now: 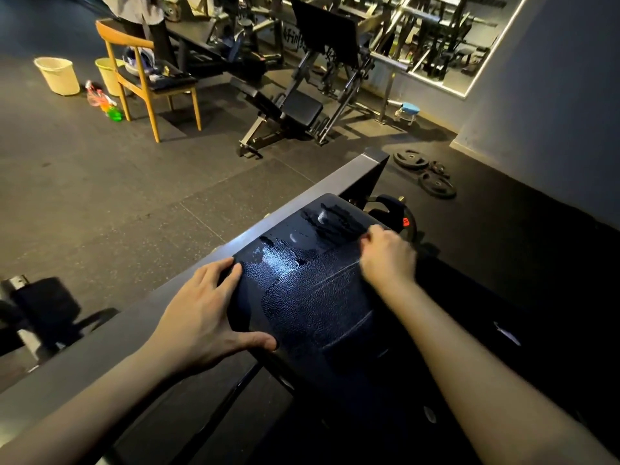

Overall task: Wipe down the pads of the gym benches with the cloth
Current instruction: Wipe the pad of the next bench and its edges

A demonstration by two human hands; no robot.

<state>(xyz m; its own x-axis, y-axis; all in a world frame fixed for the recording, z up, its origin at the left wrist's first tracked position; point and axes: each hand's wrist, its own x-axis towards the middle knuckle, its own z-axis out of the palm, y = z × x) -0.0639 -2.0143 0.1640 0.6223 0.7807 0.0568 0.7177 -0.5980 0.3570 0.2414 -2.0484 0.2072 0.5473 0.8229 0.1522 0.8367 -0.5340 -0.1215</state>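
**Cataloguing one bench pad, both hands on it**

Item 1. Bench pad (315, 297): black, pebbled upholstery, at the centre of my head view. Its long axis runs from near me, low in the view, away toward the upper right. The far end is rounded and points at the wall side of the room. Wet streaks (332, 219) and a shiny damp patch mark the far half. The near half looks dull.

Item 2. Left hand (204, 317): laid flat against the pad's left edge, fingers straight and spread. The fingertips reach the edge farther along and the thumb is at the near corner. It holds nothing.

Item 3. Right hand (389, 260): on the pad's right edge near the far end, fingers curled under. Whether they enclose anything I cannot tell.

Item 4. Grey steel beam (302, 204): just beside the pad on its left, parallel to its long axis.

Item 5. Loaded weight plate (402, 219): behind the pad's far end, with a red tag.

Item 6. Loose plates (411, 159): flat on the rubber floor (117, 196), well apart from the pad.

Item 7. Background: wooden chair (147, 78), pale bucket (58, 75), yellow bucket (107, 73), spray bottles (110, 107), black press machine (302, 109) and small blue stool (410, 110).
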